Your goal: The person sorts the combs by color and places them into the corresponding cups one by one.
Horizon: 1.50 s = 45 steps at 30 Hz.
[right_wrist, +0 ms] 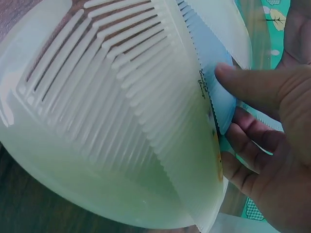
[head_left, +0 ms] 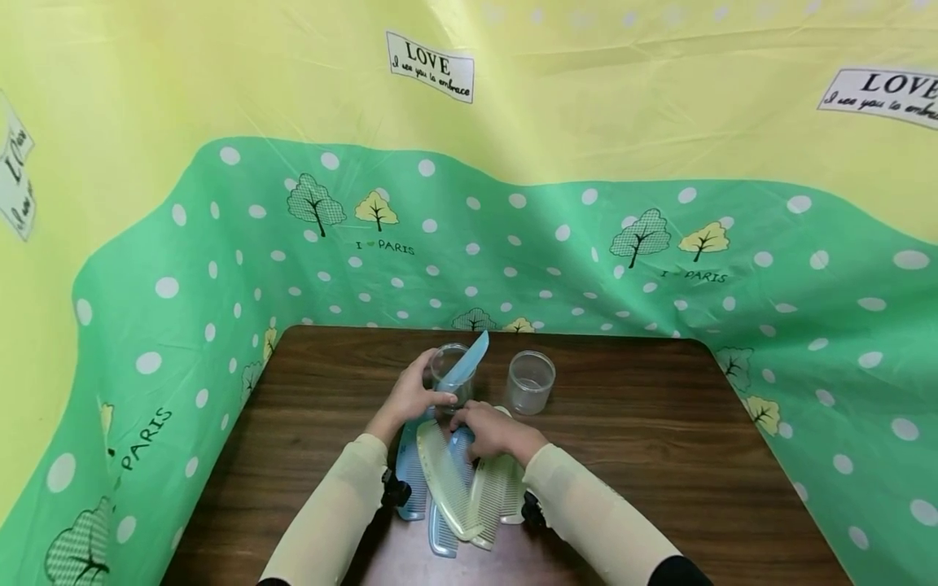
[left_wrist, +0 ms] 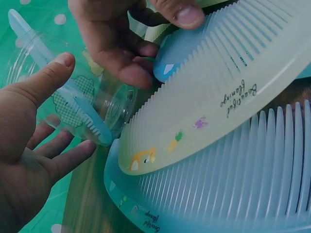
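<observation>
My left hand (head_left: 406, 397) holds the side of a clear cup (left_wrist: 109, 104), thumb on the near side and fingers behind. Inside that cup a blue comb (head_left: 469, 362) leans, its upper end sticking out past the rim. Just in front, my right hand (head_left: 493, 429) pinches the far end of another blue comb (right_wrist: 214, 53) between thumb and fingers. This comb lies in an overlapping pile, partly covered by a pale yellow-green comb (left_wrist: 194, 111). A further blue comb (left_wrist: 194, 194) is on the pile's left, and pale green combs (head_left: 489, 492) lie on the right.
To the right of the held cup stands a second clear cup (head_left: 531, 382). The brown wooden table (head_left: 659, 456) carries everything. A green and yellow printed cloth (head_left: 506, 236) hangs along its back and sides.
</observation>
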Available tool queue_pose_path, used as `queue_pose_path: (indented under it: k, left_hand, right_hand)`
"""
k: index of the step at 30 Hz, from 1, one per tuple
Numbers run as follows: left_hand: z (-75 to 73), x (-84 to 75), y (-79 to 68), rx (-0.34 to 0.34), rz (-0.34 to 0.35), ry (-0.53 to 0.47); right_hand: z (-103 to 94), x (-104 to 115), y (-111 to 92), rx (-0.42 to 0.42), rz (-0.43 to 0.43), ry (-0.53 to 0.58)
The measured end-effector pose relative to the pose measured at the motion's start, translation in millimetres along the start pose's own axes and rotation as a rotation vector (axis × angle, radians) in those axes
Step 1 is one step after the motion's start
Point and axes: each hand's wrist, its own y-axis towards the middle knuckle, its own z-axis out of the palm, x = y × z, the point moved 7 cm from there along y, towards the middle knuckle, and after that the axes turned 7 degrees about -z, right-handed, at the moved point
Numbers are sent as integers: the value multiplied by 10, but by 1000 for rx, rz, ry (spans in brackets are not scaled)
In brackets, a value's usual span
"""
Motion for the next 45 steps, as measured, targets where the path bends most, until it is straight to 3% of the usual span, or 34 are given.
queue_pose_path:
  k: [15,37,45]
  left_hand:
    - [2,-26,54,7,-4,3]
    - [4,5,-11,3,-33,-1]
    - [8,22,7,-2,-24,8]
  right_hand:
    - [-24,-57,9,8,41,-19]
    - [-107,-140,-33,-2,-10,112]
    - [-177,-159,-76,-24,9,167]
